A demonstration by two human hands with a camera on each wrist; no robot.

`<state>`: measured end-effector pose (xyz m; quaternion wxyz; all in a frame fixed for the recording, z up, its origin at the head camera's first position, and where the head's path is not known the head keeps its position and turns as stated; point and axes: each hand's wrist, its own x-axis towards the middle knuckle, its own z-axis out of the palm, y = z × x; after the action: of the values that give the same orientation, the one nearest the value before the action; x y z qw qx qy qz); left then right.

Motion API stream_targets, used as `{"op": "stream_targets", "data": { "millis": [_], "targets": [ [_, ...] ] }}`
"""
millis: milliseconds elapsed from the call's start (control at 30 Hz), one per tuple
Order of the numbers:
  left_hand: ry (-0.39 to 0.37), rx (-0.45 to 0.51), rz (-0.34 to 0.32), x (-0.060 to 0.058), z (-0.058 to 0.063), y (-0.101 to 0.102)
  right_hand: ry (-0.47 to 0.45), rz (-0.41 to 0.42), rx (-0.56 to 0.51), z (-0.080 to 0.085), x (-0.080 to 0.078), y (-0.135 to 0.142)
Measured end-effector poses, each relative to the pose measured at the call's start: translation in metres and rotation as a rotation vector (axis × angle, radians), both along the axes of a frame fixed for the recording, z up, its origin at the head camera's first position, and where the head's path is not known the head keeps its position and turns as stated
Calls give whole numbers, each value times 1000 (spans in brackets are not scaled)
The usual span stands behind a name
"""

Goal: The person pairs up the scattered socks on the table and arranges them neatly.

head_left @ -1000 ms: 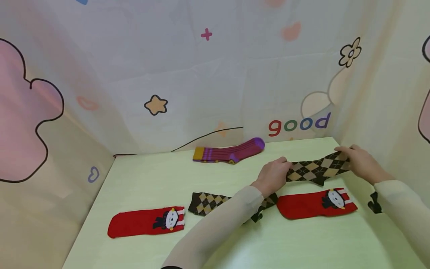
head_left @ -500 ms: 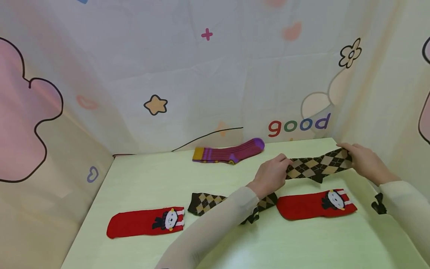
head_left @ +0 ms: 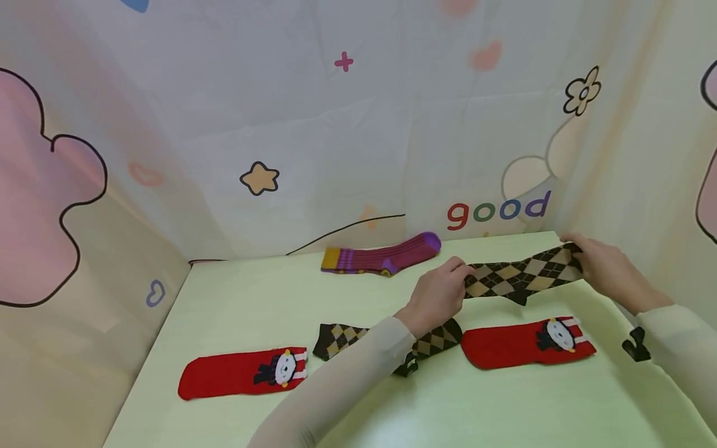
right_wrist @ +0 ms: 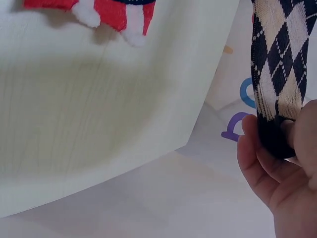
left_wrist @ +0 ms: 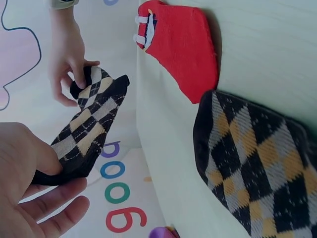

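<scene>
A black, tan and grey argyle sock [head_left: 518, 274] is stretched between my two hands above the back right of the table. My left hand [head_left: 435, 295] pinches its left end, thumb on top in the left wrist view. At the other end my right hand [head_left: 610, 269] grips the dark end [right_wrist: 273, 141] between thumb and fingers. A second argyle sock [head_left: 439, 339] lies on the table, partly hidden under my left sleeve [head_left: 347, 379]. Below the held sock lies a red sock [head_left: 504, 346] with a white animal face.
Another red sock [head_left: 224, 375] with the same face lies at the left of the pale green table [head_left: 476, 410]. A purple sock with a yellow cuff [head_left: 381, 255] lies at the back edge. Printed cloth walls [head_left: 313, 137] stand around the back and sides.
Both hands hold on to the argyle sock throughout. My left hand has shifted a little to the left, and the sock's left end has come along with it.
</scene>
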<state>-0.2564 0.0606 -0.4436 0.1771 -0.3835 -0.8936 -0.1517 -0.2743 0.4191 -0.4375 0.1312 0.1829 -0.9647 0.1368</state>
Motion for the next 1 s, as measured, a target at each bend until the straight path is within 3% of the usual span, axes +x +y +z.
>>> {"op": "stream_targets", "data": {
  "millis": [367, 767, 1000],
  "targets": [
    [11, 91, -44, 0, -2, -24, 190, 91, -7, -1, 6, -14],
    [73, 141, -61, 2, -4, -53, 290, 165, -25, 3, 10, -36],
    [53, 193, -41, 3, -5, -71, 342, 207, -67, 4, 12, -51]
  ]
}}
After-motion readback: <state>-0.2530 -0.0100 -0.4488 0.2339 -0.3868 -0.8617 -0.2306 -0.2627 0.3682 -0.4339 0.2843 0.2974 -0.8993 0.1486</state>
